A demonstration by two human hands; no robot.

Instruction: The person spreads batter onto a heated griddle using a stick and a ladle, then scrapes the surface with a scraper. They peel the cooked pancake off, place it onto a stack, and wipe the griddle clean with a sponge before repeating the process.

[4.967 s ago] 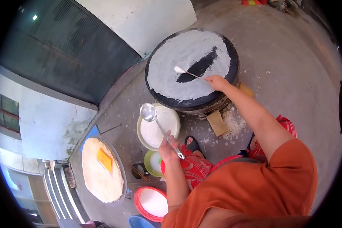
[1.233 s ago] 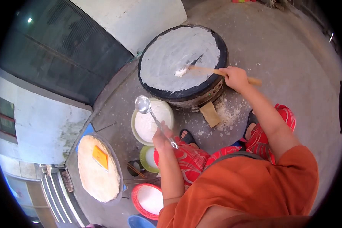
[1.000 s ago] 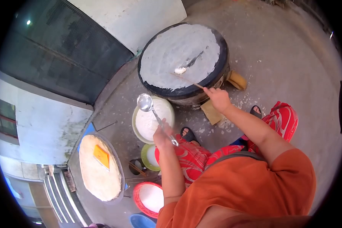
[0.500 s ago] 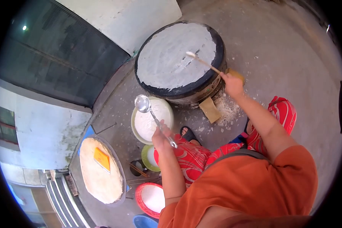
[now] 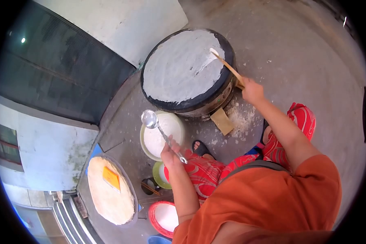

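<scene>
My left hand is closed round the handle of a metal ladle, its bowl held over the edge of a tub of white batter. In my right hand is a wooden spreader; its batter-coated tip touches the thin pale layer near the right side of the griddle. That layer covers most of the large round griddle, leaving a dark rim. Streaks and a small bare patch show left of the spreader's tip.
At the left, a stack of flat round pancakes carries an orange packet. A green bowl, a red basin and a blue container stand nearby. Wooden pieces and pale crumbs lie beside the griddle.
The spreader's tip has moved right across the griddle, leaving a fresh white smear behind it. The ladle stays in my left hand, nearly still. The whole view has shifted slightly.
</scene>
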